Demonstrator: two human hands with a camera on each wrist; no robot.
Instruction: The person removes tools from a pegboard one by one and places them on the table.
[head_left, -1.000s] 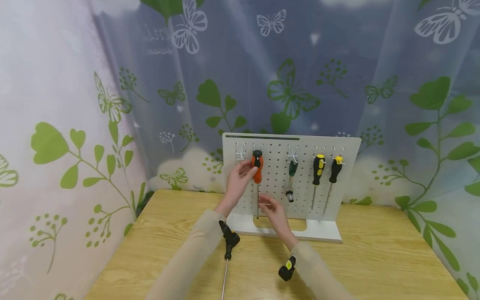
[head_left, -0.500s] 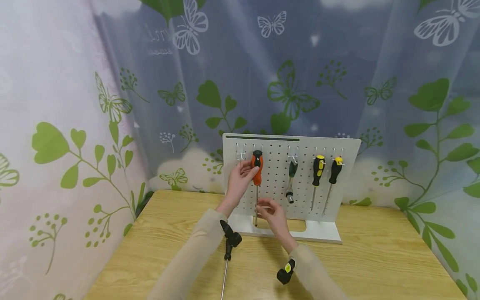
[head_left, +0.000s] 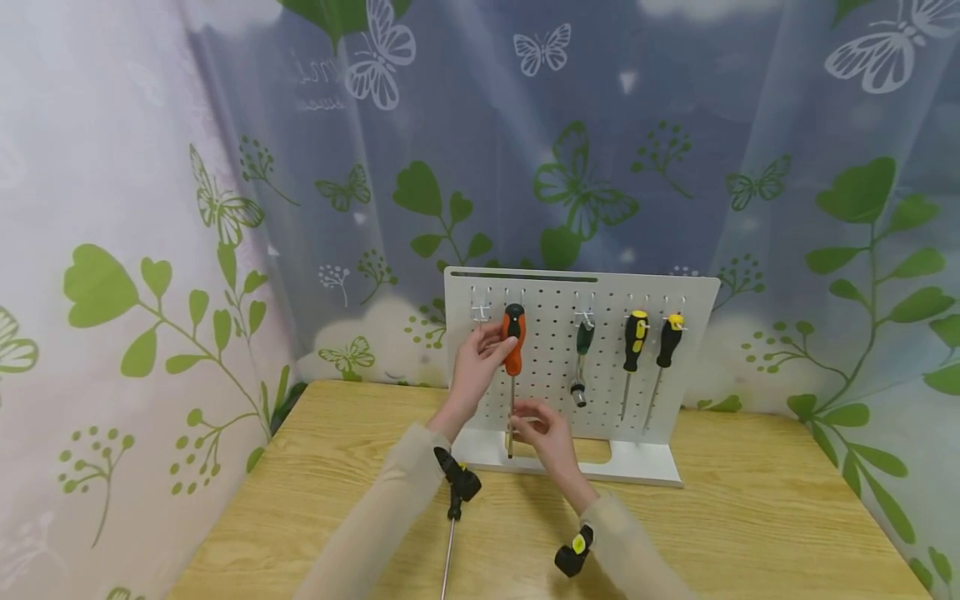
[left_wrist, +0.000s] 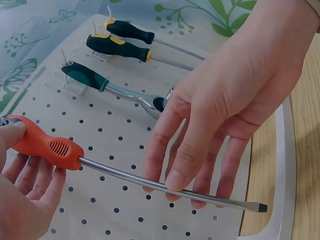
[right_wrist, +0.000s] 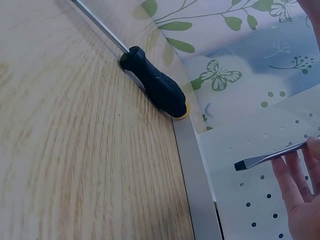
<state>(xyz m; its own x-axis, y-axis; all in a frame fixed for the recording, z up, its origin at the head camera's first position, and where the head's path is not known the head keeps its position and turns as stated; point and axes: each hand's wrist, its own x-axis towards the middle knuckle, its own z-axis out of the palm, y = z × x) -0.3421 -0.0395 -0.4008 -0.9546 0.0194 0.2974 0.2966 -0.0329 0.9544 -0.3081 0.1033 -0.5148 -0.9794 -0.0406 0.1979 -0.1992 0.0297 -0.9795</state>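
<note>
In the head view my left hand (head_left: 472, 367) holds a flat-head screwdriver (head_left: 513, 358) by its orange-and-black handle, in front of the white pegboard (head_left: 547, 367). The screwdriver points downward. My right hand (head_left: 550, 435) is lower, at the metal shaft. Thumb and fingers of the right hand pinch the shaft (left_wrist: 125, 173) from both sides in the left wrist view. Beyond them the dark flat tip (left_wrist: 259, 207) sticks out. That tip (right_wrist: 242, 165) also shows in the right wrist view, beside the right fingers.
A green-handled ratchet wrench (head_left: 584, 337) and two black-and-yellow screwdrivers, one (head_left: 636, 340) left of the other (head_left: 671, 340), hang on the board. A bare hook (head_left: 481, 310) is at upper left. Another black-handled screwdriver (right_wrist: 152, 80) lies on the wooden table (head_left: 360, 417).
The orange screwdriver has shifted slightly down, its tip dropping toward the board's base. My right hand has moved a little down and left onto the shaft. The left hand keeps hold of the handle.
</note>
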